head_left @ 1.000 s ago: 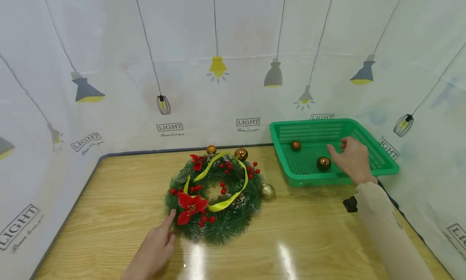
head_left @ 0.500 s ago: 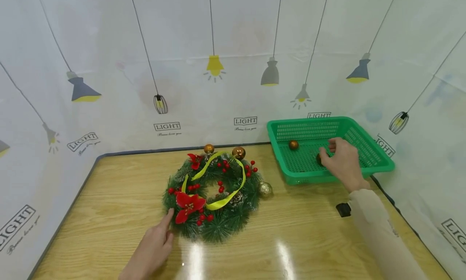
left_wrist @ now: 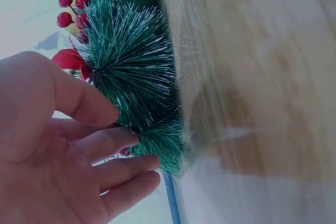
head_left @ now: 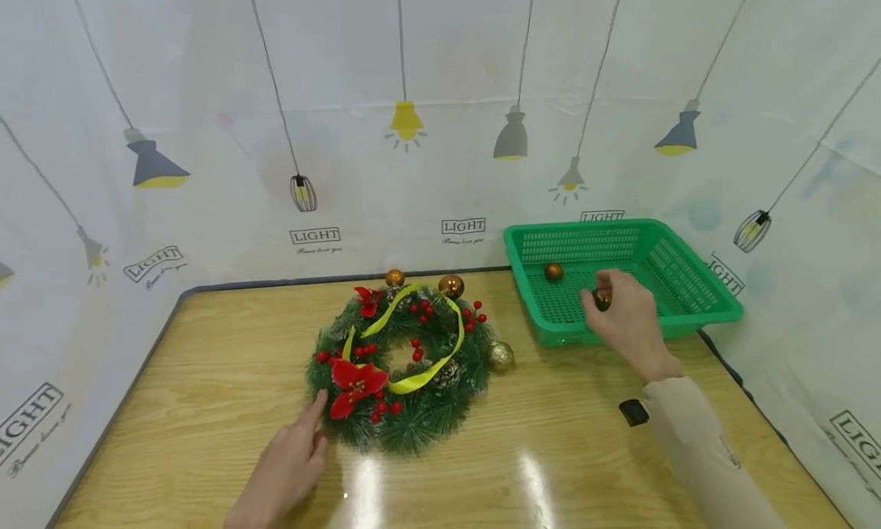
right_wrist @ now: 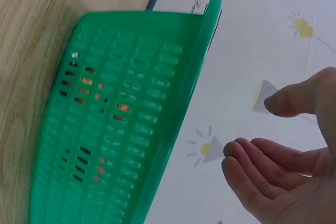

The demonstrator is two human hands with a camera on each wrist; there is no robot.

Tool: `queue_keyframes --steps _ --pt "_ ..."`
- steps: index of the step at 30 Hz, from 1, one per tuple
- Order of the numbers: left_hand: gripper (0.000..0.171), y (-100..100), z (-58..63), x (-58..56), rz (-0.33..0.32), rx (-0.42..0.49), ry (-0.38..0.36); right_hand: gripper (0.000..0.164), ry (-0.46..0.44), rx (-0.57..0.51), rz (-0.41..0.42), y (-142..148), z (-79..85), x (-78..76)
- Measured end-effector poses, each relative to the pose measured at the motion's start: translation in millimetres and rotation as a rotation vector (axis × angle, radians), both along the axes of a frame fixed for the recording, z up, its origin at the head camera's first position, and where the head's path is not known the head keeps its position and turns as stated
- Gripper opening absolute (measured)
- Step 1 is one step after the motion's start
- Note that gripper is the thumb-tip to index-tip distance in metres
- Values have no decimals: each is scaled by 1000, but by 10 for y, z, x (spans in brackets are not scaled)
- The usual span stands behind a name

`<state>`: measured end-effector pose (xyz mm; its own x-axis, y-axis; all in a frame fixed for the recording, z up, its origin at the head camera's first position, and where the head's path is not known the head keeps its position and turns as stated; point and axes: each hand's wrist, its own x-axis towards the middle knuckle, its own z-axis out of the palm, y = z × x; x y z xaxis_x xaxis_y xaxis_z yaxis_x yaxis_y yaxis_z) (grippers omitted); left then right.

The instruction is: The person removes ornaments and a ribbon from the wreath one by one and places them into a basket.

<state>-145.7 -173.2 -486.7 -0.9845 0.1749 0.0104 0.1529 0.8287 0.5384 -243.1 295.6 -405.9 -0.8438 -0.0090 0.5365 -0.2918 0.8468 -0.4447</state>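
Observation:
A green Christmas wreath [head_left: 413, 426] with red poinsettias, berries, pine cones and a yellow ribbon lies on the wooden table. My left hand [head_left: 289, 464] is at its near left edge, index fingertip against the greenery; in the left wrist view the relaxed fingers [left_wrist: 126, 174] overlap the needles. Over the front of a green plastic basket [head_left: 551, 335] is my right hand [head_left: 629, 315], thumb and fingers apart with nothing between them in the right wrist view. A shiny brown bauble [head_left: 602, 298] in the basket shows through that gap in the head view. Another orange-brown bauble [head_left: 554, 271] sits farther back.
Along the wreath's outer edge are a small orange bauble [head_left: 394, 277], a copper bauble [head_left: 451, 287] and a gold glitter bauble [head_left: 502, 356]. A lamp-printed backdrop [head_left: 241, 131] encloses the table's back and sides. The wrist camera [head_left: 634, 412] sits below my right wrist.
My right hand has moved left and lower over the basket, toward the brown bauble. The left hand stays at the wreath's edge. The head view has shifted slightly.

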Motion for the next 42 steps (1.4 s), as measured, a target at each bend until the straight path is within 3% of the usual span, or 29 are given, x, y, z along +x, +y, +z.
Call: queue_keyframes --steps 9,26,35,42 --pt "71 8 -1 3 13 7 -12 29 150 43 137 -445 -176 135" --pt "71 -12 -41 -3 16 -2 -13 31 105 68 218 -998 -514 308" --pt "71 -13 -37 5 21 4 1 33 83 75 222 -1073 -667 277" --pt "71 1 -24 14 20 4 2 35 41 112 169 -1039 -827 233"
